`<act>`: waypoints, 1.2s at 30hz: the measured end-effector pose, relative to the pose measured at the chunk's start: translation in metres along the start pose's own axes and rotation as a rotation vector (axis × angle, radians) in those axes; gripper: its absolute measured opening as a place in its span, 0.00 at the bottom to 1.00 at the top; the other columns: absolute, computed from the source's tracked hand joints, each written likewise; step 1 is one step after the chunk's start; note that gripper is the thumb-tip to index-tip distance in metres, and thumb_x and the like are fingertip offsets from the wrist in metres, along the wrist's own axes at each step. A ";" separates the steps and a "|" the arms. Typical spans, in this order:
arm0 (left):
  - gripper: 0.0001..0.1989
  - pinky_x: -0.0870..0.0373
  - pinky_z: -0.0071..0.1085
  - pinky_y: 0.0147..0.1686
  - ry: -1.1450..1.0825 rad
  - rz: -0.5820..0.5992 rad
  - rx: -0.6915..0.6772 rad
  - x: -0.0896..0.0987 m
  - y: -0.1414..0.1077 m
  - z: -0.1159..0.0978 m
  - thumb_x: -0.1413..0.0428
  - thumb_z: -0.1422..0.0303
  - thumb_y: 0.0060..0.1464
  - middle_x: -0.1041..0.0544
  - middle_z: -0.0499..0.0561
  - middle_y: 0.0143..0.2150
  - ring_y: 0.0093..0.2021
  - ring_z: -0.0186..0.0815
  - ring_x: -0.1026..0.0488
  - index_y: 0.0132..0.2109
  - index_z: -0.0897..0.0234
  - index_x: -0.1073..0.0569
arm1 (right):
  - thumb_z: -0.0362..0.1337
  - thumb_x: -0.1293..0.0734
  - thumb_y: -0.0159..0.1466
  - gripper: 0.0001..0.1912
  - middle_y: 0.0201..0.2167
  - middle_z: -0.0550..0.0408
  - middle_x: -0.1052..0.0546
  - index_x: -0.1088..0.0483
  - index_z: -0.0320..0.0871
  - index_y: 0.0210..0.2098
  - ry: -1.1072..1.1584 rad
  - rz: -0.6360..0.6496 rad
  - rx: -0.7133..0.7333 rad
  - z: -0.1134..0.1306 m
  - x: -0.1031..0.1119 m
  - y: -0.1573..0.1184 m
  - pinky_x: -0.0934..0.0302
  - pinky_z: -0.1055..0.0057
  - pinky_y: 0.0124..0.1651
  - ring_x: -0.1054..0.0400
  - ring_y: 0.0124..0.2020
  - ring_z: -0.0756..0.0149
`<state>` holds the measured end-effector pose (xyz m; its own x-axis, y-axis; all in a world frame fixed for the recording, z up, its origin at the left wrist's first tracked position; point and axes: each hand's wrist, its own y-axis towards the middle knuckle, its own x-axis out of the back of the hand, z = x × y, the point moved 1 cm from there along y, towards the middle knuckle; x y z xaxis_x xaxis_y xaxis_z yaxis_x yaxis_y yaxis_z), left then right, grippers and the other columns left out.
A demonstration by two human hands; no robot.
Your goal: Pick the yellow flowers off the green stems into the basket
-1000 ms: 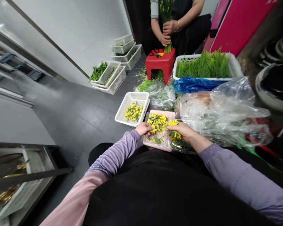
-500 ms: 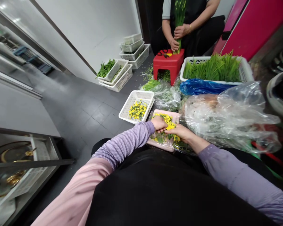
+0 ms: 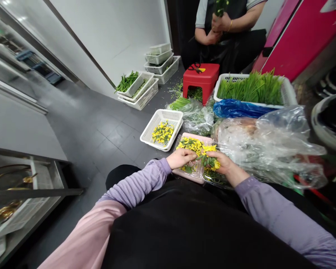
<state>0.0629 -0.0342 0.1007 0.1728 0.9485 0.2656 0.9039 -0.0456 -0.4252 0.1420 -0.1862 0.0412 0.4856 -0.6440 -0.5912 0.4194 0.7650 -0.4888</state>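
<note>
My right hand (image 3: 223,163) grips a small bunch of yellow flowers (image 3: 210,157) with green stems and leaves. Close by on the left, my left hand (image 3: 182,157) is closed, thumb against fingers, near the bunch; whatever is pinched there is too small to make out. Under both hands sits a pink tray (image 3: 205,140) with a clear plastic container of more yellow flowers (image 3: 190,144). A second clear container (image 3: 215,178) lies below my right hand. To the left, a white perforated basket (image 3: 147,135) holds a pile of yellow flower heads (image 3: 162,132).
A red stool (image 3: 200,76) bears scissors (image 3: 195,68). Behind it, a co-worker's hands (image 3: 220,28) hold a green bunch. Green stalks fill a white basket (image 3: 290,93). Plastic bags (image 3: 266,145) lie to the right, stacked baskets (image 3: 138,95) by the wall.
My hands have drawn apart, the left moving slightly left, and the bunch in my right hand now shows plainly. The co-worker has lifted the green bunch off the stool.
</note>
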 end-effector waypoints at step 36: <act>0.15 0.41 0.23 0.19 0.011 -0.216 0.139 -0.007 0.003 0.025 0.53 0.64 0.51 0.33 0.47 0.19 0.18 0.25 0.40 0.28 0.70 0.28 | 0.30 0.34 0.50 0.01 0.16 0.56 0.28 0.31 0.38 0.24 0.126 -0.144 -0.060 0.000 -0.005 0.001 0.45 0.79 0.14 0.36 0.15 0.73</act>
<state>0.0548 -0.0331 0.0757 -0.0137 0.9279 0.3726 0.8579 0.2023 -0.4723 0.1399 -0.1820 0.0430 0.3226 -0.7432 -0.5861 0.4291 0.6668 -0.6093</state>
